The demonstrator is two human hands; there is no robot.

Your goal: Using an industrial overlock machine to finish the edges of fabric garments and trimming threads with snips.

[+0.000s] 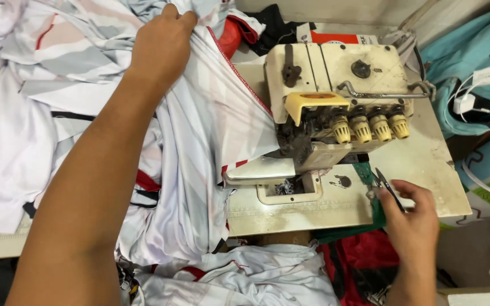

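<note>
My left hand (163, 45) reaches far forward and grips a fold of the white, grey-striped garment (199, 147) with red trim, which hangs from the hand down across the machine's bed. The cream overlock sewing machine (324, 73) stands at centre right with several yellow tension knobs (370, 127). My right hand (412, 218) rests at the table's front right and holds small thread snips (389, 190), blades pointing up and left. A green piece (370, 181) lies by that hand.
A heap of white and grey garments (24, 107) covers the left side. More white cloth (239, 277) and red-black fabric (364, 266) lie below the table (426, 164). Turquoise cloth (466, 51), a white charger with cables (466, 102) and black fabric (276, 28) sit behind.
</note>
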